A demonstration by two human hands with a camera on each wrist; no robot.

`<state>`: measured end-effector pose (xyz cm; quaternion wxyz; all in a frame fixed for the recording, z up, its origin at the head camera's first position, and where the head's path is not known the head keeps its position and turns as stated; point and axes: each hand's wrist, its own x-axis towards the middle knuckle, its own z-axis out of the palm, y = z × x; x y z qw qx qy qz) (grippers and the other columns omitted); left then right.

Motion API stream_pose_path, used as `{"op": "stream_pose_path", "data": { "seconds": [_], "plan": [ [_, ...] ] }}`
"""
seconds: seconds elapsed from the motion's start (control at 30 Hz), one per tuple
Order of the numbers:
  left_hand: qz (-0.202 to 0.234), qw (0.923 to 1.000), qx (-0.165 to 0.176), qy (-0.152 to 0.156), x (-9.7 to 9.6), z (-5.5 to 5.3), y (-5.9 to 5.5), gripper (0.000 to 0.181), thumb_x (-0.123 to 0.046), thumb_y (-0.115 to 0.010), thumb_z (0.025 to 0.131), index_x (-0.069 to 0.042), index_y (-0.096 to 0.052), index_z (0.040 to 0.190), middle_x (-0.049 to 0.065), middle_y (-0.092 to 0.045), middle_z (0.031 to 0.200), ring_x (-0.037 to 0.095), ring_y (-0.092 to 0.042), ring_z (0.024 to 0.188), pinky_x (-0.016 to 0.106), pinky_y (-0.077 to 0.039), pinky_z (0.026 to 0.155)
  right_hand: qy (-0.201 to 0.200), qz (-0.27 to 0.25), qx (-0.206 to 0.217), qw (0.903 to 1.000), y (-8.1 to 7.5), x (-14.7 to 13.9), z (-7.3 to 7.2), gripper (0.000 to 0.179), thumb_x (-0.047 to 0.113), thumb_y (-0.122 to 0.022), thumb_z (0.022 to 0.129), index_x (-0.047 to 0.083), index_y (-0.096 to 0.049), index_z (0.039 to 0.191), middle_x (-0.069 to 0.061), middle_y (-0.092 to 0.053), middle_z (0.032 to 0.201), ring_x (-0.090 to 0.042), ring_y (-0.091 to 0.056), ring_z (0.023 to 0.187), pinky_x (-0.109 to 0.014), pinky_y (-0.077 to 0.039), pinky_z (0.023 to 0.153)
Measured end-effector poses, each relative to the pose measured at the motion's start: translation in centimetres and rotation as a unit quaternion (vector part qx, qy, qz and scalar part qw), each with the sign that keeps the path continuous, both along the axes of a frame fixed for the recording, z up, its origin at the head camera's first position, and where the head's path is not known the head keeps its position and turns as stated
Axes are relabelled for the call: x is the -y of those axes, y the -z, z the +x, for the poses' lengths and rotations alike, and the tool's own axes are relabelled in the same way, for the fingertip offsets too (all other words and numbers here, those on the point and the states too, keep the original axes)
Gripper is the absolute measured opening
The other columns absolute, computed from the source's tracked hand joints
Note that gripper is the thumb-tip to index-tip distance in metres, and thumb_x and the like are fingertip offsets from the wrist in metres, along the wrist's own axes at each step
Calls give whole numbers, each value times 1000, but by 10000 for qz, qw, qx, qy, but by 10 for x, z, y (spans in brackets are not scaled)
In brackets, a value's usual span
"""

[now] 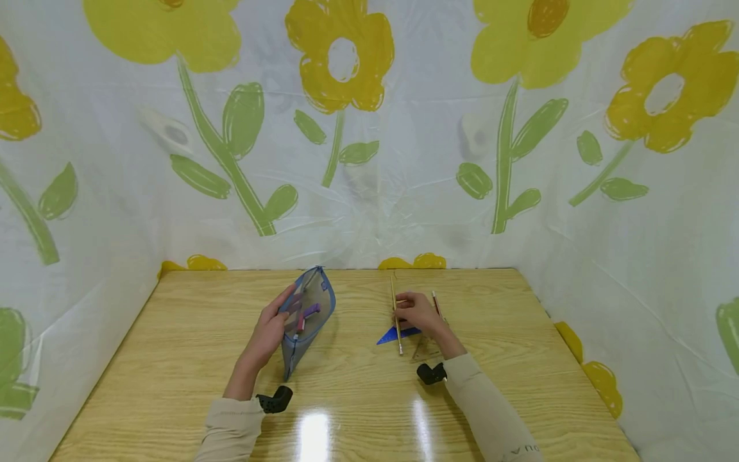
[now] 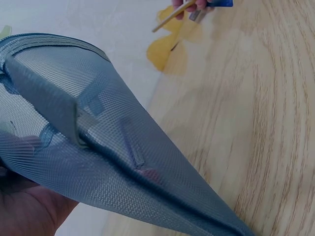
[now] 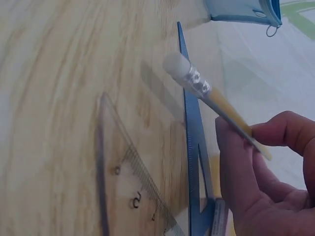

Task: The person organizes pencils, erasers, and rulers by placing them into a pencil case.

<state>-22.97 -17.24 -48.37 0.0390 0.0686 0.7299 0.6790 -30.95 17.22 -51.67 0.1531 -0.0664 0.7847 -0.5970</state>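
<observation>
My left hand point(image 1: 268, 330) grips the side of a blue mesh pencil case point(image 1: 331, 309), whose mouth gapes. Inside it lie a purple item point(image 1: 312, 310) and a pink one point(image 1: 301, 323); in the left wrist view they show faintly through the mesh point(image 2: 162, 142). Over to the right, my right hand point(image 1: 419, 312) pinches a yellow pencil point(image 1: 399, 339) between thumb and fingers, its white eraser end point(image 3: 177, 65) toward me. Under the pencil is a blue set square point(image 1: 388, 337), partly hidden by the hand. A clear set square point(image 3: 102, 152) lies beside it in the right wrist view.
A dark red pencil point(image 1: 435, 303) with a pale end lies just beyond the right hand. The wooden table point(image 1: 190, 333) meets a white flower-printed curtain point(image 1: 404, 212) at its back and sides. Black wrist mounts point(image 1: 276, 400) sit on both forearms.
</observation>
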Motion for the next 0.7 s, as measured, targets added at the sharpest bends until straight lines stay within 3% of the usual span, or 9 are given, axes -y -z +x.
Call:
{"op": "stream_pose_path", "data": {
  "seconds": [0.53,0.7],
  "plan": [
    [18,10000,-18,-42,0,0,2,62,5,-18,101,-4,-18,163,30,-25,163,46,-26,150,65,-28,116,-22,-152,-428,9990,-9,11,13,46,1,-59,96,-10,-49,140,-25,-59,114,-21,-71,88,-40,-63,78],
    [14,10000,-5,-28,1,0,4,62,5,-18,101,-4,-17,163,29,-25,163,46,-26,150,64,-29,116,-100,-337,-451,9984,-11,15,17,47,-2,-59,96,-12,-47,141,-31,-57,120,-20,-70,89,-38,-64,77]
  ]
}}
